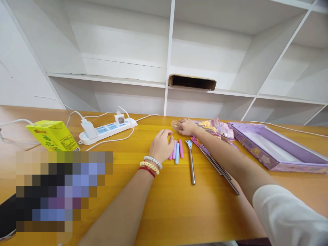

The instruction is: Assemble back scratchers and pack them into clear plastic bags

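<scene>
My left hand [161, 147], with coil bands on the wrist, is beside several pink, purple and blue tube-shaped handles [177, 153]. Its fingers are loosely curved and apart, with nothing visible in them. Farther back, my right hand [188, 127] has its fingertips closed on a crumpled clear plastic wrapper [175, 125]. A telescopic back scratcher [191, 164] with a blue hand-shaped head lies near the handles. More back scratchers [216, 164], with pink and purple heads, lie partly under my right forearm. Packaged pieces [215, 127] in printed bags are piled just right of my right hand.
A purple open box [271, 164] sits at the right. To the left are a white power strip [109, 131] with plugs and cables, and a yellow drink carton [52, 135]. White shelves [167, 51] stand behind, holding a cardboard box [192, 83]. A blurred-out patch covers the lower left.
</scene>
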Motion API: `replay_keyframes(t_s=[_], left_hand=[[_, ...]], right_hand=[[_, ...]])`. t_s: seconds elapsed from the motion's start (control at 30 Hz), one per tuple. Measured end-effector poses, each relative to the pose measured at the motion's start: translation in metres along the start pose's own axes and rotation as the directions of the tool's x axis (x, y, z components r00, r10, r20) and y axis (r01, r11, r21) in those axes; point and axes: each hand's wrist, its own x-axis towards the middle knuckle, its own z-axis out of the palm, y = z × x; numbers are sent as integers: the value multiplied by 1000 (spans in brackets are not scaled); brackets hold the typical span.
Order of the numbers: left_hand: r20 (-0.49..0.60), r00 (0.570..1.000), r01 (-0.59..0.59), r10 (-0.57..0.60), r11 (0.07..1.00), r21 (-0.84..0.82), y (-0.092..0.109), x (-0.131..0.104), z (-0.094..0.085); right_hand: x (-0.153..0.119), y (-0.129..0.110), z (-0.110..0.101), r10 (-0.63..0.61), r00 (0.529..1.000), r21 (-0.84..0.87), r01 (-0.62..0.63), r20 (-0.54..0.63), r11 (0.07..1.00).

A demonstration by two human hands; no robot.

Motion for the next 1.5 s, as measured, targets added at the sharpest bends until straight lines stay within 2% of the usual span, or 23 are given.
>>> replay_keyframes(t_s=[0.17, 0.3, 0.5, 0.6, 0.67, 0.73, 0.77, 0.9, 0.97, 1.13, 1.23, 1.4, 1.5], left_hand=[[21, 1000, -11, 10, 999, 43, 0, 1, 3], [76, 997, 3, -10, 996, 93, -2, 3, 4], [108, 994, 1, -14, 993, 119, -13, 8, 3], [138, 990, -12, -5, 993, 120, -21, 10, 2], [156, 988, -17, -5, 990, 138, -26, 11, 3], [169, 985, -15, -14, 986, 166, -30, 12, 4], [179, 984, -13, -20, 984, 180, -31, 12, 4], [277, 959, -3, -56, 978, 207, -29, 12, 5], [343, 938, -10, -56, 982, 187, -25, 11, 4], [523, 852, -59, -12, 991, 119, -13, 6, 2], [573, 819, -74, -3, 991, 111, -10, 3, 2], [534, 845, -123, 4, 974, 188, -13, 3, 9], [542, 841, -126, -10, 969, 213, -14, 4, 11]], right_hand=[[-18, 5, -4, -43, 991, 49, 49, -127, 998], [-47, 11, -20, 8, 983, 73, 5, -185, 997], [-102, 23, -68, 218, 952, 182, -181, -214, 967], [-127, 22, -86, 395, 893, 314, -320, -215, 894], [-141, 17, -90, 504, 843, 399, -404, -186, 823], [-153, 10, -87, 556, 821, 459, -448, -128, 767], [-158, 6, -83, 555, 827, 480, -452, -89, 751], [-170, -2, -63, 454, 890, 516, -412, 49, 751], [-174, -1, -54, 418, 902, 520, -411, 111, 749], [-181, 3, -41, 432, 851, 528, -525, 299, 668], [-181, 1, -39, 442, 843, 530, -537, 307, 656], [-177, -4, -40, 416, 868, 483, -497, 271, 721], [-175, -4, -39, 423, 866, 477, -501, 269, 722]])
